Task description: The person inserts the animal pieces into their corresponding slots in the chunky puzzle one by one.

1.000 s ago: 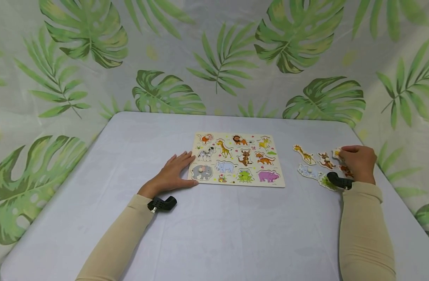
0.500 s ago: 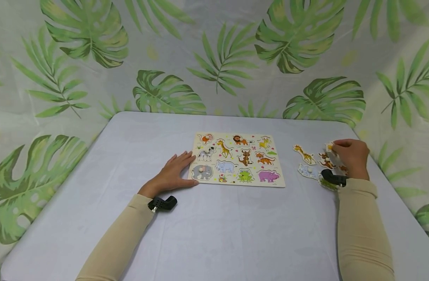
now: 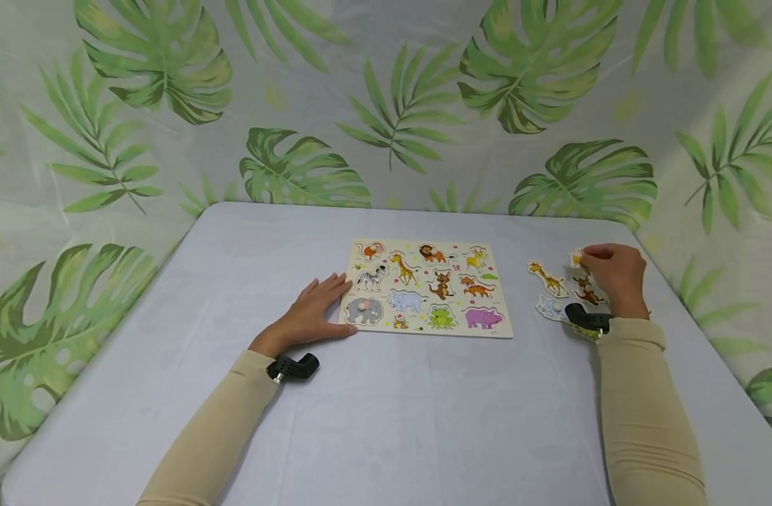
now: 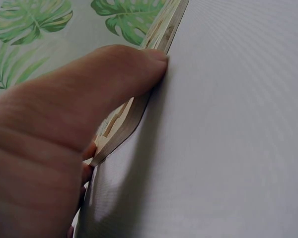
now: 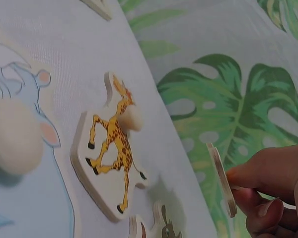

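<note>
A wooden animal puzzle board lies flat in the middle of the table. At its left side rests my left hand, fingers spread and fairly straight along the edge; the left wrist view shows the thumb touching the board's rim. My right hand pinches a small puzzle piece with yellow on it, raised off the table and seen edge-on in the right wrist view; its animal is mostly hidden. Below and left of that hand lie a giraffe piece, a kangaroo piece and a blue rhino piece.
A green piece shows partly from under the right wrist's black camera mount. Knobs stand on the grey elephant, monkey and lion in the board. A leaf-print cloth hangs behind the table's far edge.
My right hand has moved left and slightly away from me, carrying the pinched piece from beyond the kangaroo piece toward the giraffe piece. The left hand and board stay in place.
</note>
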{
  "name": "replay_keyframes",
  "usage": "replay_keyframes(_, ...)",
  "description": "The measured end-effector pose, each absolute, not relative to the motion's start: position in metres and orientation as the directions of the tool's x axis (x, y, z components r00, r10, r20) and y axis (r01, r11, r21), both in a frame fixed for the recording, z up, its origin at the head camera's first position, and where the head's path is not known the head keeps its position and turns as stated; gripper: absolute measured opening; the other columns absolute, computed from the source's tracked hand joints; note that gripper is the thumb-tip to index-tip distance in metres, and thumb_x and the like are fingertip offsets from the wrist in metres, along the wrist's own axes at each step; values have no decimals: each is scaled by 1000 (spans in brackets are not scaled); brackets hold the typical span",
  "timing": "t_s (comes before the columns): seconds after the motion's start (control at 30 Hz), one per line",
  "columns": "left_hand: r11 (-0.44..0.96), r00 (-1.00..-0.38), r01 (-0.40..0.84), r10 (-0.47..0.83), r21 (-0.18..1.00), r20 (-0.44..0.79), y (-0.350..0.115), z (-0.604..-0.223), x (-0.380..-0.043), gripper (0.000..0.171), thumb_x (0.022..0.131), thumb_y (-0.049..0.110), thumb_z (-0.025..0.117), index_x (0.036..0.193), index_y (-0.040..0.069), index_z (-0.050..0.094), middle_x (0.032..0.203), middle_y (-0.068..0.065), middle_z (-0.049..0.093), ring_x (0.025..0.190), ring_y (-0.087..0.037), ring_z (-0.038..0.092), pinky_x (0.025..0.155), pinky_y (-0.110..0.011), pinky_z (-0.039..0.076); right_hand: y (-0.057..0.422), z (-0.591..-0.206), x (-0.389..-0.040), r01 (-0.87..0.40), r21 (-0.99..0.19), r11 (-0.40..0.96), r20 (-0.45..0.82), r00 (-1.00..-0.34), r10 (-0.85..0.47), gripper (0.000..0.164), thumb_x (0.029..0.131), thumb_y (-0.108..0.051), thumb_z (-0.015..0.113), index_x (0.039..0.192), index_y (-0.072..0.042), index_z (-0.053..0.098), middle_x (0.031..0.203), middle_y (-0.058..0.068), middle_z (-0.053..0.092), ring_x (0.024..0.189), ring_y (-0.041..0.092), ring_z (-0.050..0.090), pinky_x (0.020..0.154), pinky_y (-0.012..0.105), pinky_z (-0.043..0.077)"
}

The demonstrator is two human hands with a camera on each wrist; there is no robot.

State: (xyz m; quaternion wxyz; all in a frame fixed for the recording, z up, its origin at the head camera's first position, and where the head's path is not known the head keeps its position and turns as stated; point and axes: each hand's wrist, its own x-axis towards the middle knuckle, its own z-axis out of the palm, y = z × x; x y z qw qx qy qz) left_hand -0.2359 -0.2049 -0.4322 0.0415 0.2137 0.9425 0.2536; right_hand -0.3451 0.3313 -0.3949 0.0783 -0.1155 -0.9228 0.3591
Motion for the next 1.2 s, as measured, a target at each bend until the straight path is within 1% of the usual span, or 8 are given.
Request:
replay_keyframes(0.07, 780, -905, 384, 424, 495, 34, -205, -432, -236, 94, 79, 55, 71, 151, 9, 32, 159, -8, 22, 148, -23, 11, 119, -41, 2, 328, -393, -346, 143, -676, 722, 74, -963, 260, 40, 94, -30, 59, 119, 1, 67, 115, 25, 63, 104, 35, 56, 78, 39, 46)
replay_keyframes(0.2, 778, -905, 383, 423, 498, 35, -205, -432, -236, 94, 79, 55, 71, 151, 9, 32, 159, -8, 22, 148, -23, 12, 119, -41, 2, 323, -392, -347, 144, -677, 722, 70, -963, 258, 40, 94, -30, 59, 119, 1, 66, 116, 25, 63, 104, 35, 56, 79, 41, 47)
replay_keyframes(0.3, 780, -906, 379, 421, 497, 30, -204, -432, -236, 94, 79, 55, 71, 151, 9, 32, 159, -8, 22, 148, -23, 12, 119, -41, 2, 319, -392, -347, 143, -685, 715, 66, -964, 256, 39, 93, -29, 60, 119, 0, 67, 115, 24, 64, 102, 33, 57, 74, 37, 48)
replay_keyframes(0.5, 782, -908, 378, 419, 495, 31, -203, -431, -234, 95, 78, 54, 72, 151, 8, 32, 159, -9, 23, 147, -24, 13, 119, -42, 2, 310, -393, -347, 122, -688, 715, 79, -967, 241, 36, 92, -27, 62, 116, -2, 69, 113, 22, 65, 99, 28, 57, 71, 32, 46)
replay_keyframes(0.73, 786, -910, 371, 414, 495, 24, -203, -430, -234, 95, 78, 55, 72, 151, 9, 32, 159, -7, 22, 148, -23, 12, 119, -41, 2, 300, -393, -349, 87, -711, 698, 92, -972, 215, 33, 91, -25, 64, 114, -2, 70, 112, 20, 66, 103, 26, 56, 77, 32, 44)
replay_keyframes(0.87, 785, -910, 368, 414, 499, 19, -203, -431, -234, 95, 78, 56, 72, 152, 10, 31, 159, -6, 22, 148, -22, 11, 119, -41, 2, 294, -393, -349, 76, -705, 705, 93, -976, 197, 32, 91, -23, 64, 113, -1, 70, 111, 21, 66, 102, 30, 57, 78, 36, 46)
replay_keyframes(1.1, 787, -912, 366, 410, 496, 23, -204, -431, -235, 96, 78, 57, 71, 152, 11, 31, 159, -6, 21, 148, -22, 11, 119, -40, 1, 284, -397, -350, 14, -701, 713, 114, -985, 132, 32, 93, -23, 61, 114, 1, 68, 114, 23, 64, 109, 36, 54, 88, 48, 45)
replay_keyframes(1.2, 783, -909, 371, 416, 500, 24, -204, -432, -235, 95, 79, 56, 71, 152, 10, 31, 159, -6, 21, 148, -22, 11, 119, -40, 1, 279, -398, -349, -11, -695, 719, 131, -985, 112, 30, 93, -21, 62, 112, 1, 69, 113, 24, 64, 108, 37, 54, 89, 50, 45)
